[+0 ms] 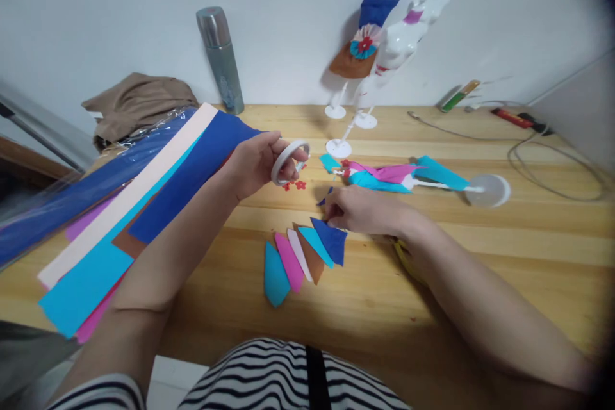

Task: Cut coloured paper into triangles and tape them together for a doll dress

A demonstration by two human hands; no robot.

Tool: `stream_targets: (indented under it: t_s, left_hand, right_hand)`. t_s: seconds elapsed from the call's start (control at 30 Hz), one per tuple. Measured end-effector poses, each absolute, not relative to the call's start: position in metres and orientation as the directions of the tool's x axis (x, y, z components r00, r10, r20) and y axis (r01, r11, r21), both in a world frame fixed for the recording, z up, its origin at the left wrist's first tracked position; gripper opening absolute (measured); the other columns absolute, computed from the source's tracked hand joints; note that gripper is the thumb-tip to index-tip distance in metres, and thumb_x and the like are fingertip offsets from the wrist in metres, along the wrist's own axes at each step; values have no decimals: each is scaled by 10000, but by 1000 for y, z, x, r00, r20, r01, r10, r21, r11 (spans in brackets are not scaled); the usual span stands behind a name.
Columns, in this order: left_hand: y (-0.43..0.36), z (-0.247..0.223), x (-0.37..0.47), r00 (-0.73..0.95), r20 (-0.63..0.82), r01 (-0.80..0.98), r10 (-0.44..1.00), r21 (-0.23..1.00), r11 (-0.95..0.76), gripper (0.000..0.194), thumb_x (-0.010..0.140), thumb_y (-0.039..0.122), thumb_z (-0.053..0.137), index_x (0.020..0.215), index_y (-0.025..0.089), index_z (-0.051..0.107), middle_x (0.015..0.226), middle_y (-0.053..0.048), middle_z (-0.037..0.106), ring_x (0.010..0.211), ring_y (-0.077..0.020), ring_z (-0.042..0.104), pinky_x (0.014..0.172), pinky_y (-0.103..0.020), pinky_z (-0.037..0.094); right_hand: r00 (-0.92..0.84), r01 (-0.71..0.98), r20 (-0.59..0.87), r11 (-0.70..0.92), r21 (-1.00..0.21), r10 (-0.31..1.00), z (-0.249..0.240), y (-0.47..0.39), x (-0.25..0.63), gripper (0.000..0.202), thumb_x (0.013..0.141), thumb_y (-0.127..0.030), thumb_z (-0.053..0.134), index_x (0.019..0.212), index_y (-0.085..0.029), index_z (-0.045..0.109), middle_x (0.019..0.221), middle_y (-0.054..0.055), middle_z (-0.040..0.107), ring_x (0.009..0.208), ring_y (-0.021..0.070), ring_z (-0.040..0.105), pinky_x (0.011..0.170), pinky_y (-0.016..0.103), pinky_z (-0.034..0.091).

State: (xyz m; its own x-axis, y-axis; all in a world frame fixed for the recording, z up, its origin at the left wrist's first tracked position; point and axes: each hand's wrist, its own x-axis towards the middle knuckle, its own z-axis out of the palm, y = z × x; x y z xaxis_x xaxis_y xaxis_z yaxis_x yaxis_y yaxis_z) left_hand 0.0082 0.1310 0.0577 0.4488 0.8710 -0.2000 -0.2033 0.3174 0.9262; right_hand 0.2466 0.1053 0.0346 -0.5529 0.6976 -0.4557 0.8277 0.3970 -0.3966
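Observation:
My left hand (259, 163) holds a white tape roll (283, 163) hooked round its fingers, raised over several small red flower cutouts (300, 185). My right hand (353, 210) is closed with its fingertips down at the upper edge of a dark blue cut piece (331, 242); whatever they pinch is hidden. Fanned out to the left of that piece lie a light blue strip (316, 245), a brown piece (310, 253), a pale pink strip (300, 255), a magenta piece (289, 261) and a teal piece (276, 274). Beyond my right hand, a small dress form (382, 176) wrapped in magenta and teal lies on its side.
Long coloured sheets (177, 198) lie under my left forearm. Small dress forms (401, 41) on white stands and a thermos (221, 61) stand along the wall. A cable (514, 154) and a utility knife (460, 96) are at right. Something yellow (408, 261) shows beneath my right forearm.

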Motion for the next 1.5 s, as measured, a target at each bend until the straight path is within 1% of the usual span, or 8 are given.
stream_targets:
  t_s: [0.17, 0.4, 0.67, 0.77, 0.93, 1.1, 1.27, 1.5]
  left_hand:
    - [129, 61, 11, 437, -218, -190, 873, 926, 326, 596, 1061, 371, 339, 795, 72, 781, 570, -89, 598, 621, -219, 623, 709, -345, 534]
    - [129, 56, 12, 430, -206, -157, 879, 942, 298, 543, 1040, 391, 406, 794, 81, 778, 579, -84, 609, 628, -211, 614, 696, -338, 525]
    - [129, 51, 11, 498, -177, -114, 849, 957, 267, 530, 1015, 489, 488, 837, 93, 793, 554, -60, 601, 567, -203, 608, 664, -340, 501]
    - [129, 47, 13, 540, -162, -102, 826, 962, 254, 566, 1021, 518, 475, 822, 98, 798, 515, -40, 559, 501, -176, 554, 660, -342, 501]
    - [125, 40, 20, 596, -118, -71, 794, 978, 199, 598, 1003, 579, 478, 805, 114, 797, 489, -25, 513, 495, -161, 512, 634, -331, 475]
    - [118, 38, 26, 631, -69, -77, 772, 986, 151, 655, 955, 699, 530, 605, 163, 669, 500, -35, 528, 530, -155, 552, 627, -309, 471]
    - [117, 36, 28, 613, -123, -79, 781, 973, 215, 686, 978, 725, 515, 821, 123, 803, 493, -13, 527, 494, -150, 523, 646, -318, 516]
    - [121, 36, 25, 611, -115, -113, 783, 967, 230, 693, 1002, 714, 482, 794, 124, 780, 617, -93, 688, 590, -183, 643, 675, -315, 495]
  right_hand:
    - [-553, 833, -511, 441, -334, 658, 40, 102, 241, 192, 819, -88, 673, 690, -220, 621, 823, 82, 729, 721, 203, 624, 637, 337, 361]
    - [-575, 818, -524, 465, -339, 629, 40, 103, 239, 219, 781, -22, 597, 656, -201, 570, 744, 35, 645, 652, 151, 519, 616, 324, 319]
    - [-704, 657, -381, 346, -670, 599, 55, 112, 269, 161, 712, -60, 539, 671, -210, 498, 659, -31, 481, 649, 126, 431, 618, 295, 332]
    - [-707, 541, -293, 225, -810, 643, 57, 114, 275, 91, 726, -171, 605, 702, -208, 526, 668, -41, 497, 642, 115, 445, 605, 275, 347]
    - [-640, 222, -122, 31, -975, 759, 66, 105, 269, 245, 726, -322, 777, 841, -232, 580, 732, -14, 639, 685, 149, 609, 662, 283, 478]
    - [-524, 119, -62, 1, -993, 849, 72, 95, 258, 302, 696, -274, 775, 983, -235, 689, 782, -7, 704, 705, 165, 671, 673, 293, 541]
    - [-418, 91, -102, -70, -993, 903, 69, 98, 258, 228, 652, -270, 745, 872, -224, 703, 754, 8, 740, 644, 187, 688, 567, 300, 556]
    - [-444, 52, -174, -169, -984, 879, 72, 99, 260, 218, 625, -289, 744, 828, -245, 680, 704, -2, 684, 589, 179, 649, 542, 315, 521]
